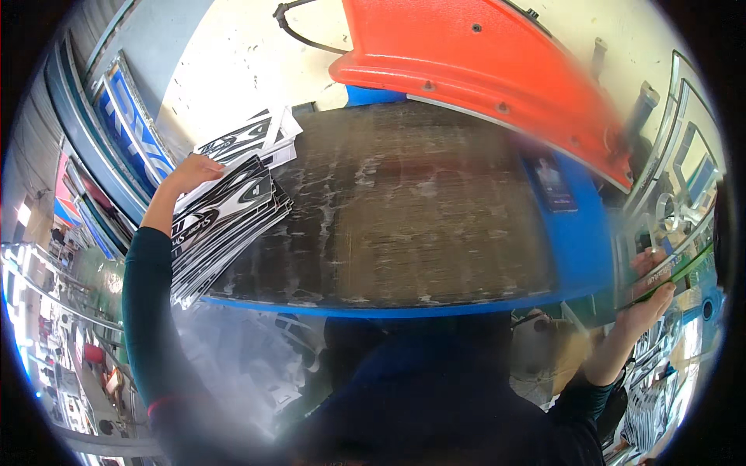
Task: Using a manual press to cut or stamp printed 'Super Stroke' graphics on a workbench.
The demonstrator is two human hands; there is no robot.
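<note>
At the far left of the table, my left hand (196, 172) is closed on the edge of a black-and-white printed sheet (247, 186). That sheet lies at the top of a fanned stack, and more printed sheets (250, 138) lie just beyond it. Out at the right rim, my right hand (651, 309) grips a green-edged, see-through panel (688, 269). Its thumb is on the near side, and other fingers show blurred past the edge. The dark, streaked tabletop (420, 217) lies between my two hands.
A large orange-red panel (466, 62) hangs over the table's far right. Below it, a dark flat packet (553, 182) rests on the blue table edge (579, 233). Framed boards (132, 116) lean at left. Metal frames (676, 147) stand at right, above piled sheets (649, 404).
</note>
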